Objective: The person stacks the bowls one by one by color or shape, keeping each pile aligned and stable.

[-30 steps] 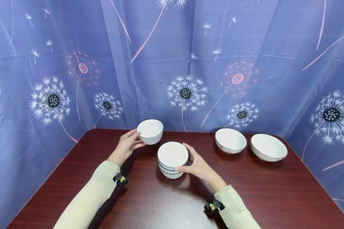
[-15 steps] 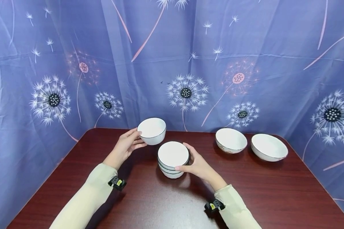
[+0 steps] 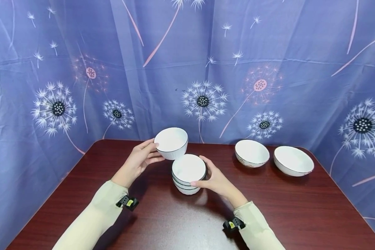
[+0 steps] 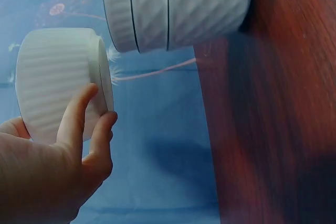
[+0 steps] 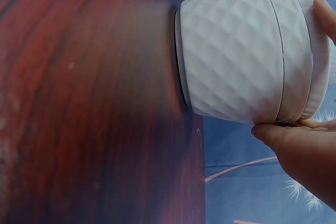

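Observation:
In the head view, my left hand (image 3: 139, 159) holds a white bowl (image 3: 172, 140) with a thin dark rim, thumb at the rim and fingers beneath. Its ribbed side (image 4: 55, 80) shows in the left wrist view, clear of the table. Just in front and to the right stands a stack of three white bowls (image 3: 185, 190), upright on the table. My right hand (image 3: 217, 180) grips the upper part of that stack, thumb in front and fingers behind. The lower bowls have a diamond relief (image 5: 231, 56); the top one is ribbed.
Two more white bowls stand at the back right of the dark red wooden table (image 3: 278, 208): a patterned bowl (image 3: 251, 152) and a wider bowl (image 3: 293, 161). A blue dandelion-print curtain (image 3: 162, 90) hangs close behind the table's back edge.
My left hand has moved the bowl to the right and slightly up, bringing it over the rear edge of the stack in the head view. The right hand and stack stay in place.

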Demonstrator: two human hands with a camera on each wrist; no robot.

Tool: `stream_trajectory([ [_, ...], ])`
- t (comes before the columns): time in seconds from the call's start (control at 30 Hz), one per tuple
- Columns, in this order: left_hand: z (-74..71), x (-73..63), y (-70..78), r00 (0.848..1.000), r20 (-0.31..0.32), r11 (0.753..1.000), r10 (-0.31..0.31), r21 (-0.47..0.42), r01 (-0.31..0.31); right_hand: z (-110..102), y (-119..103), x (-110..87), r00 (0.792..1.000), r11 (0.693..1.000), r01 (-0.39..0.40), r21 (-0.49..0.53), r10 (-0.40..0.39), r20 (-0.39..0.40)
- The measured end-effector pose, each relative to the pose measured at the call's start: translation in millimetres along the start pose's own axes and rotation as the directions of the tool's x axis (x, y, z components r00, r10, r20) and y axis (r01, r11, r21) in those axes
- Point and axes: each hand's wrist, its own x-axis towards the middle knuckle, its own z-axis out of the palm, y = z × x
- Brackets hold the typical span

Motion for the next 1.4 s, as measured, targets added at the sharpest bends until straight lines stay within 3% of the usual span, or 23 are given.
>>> stream_trajectory([
  [0.3,11.5,-6.2,0.8,0.999,0.038,1.0,-0.012,0.022,0.011,0.0,-0.5,0.4,1.0,1.0,0.005,0.001,-0.005,-0.001],
  [0.63,19.3,-11.3,-2.7,0.993,0.119,0.999,0.018,0.048,-0.023,-0.5,-0.1,0.0,1.0,1.0,0.017,0.008,-0.017,0.006],
  [0.9,26.8,-12.8,-5.3,0.994,0.108,0.996,-0.017,0.086,0.007,-0.7,0.2,0.7,0.999,0.999,0.033,0.004,-0.033,0.016],
  [1.2,32.2,-13.5,-9.2,0.991,0.129,0.992,-0.017,0.124,0.001,-0.2,-0.2,1.2,1.0,1.0,0.019,0.025,-0.019,0.013],
  [1.4,34.2,-12.1,-12.3,0.991,0.131,0.989,-0.024,0.149,0.005,0.6,-0.1,1.6,0.998,0.997,0.06,0.054,-0.061,0.026],
])
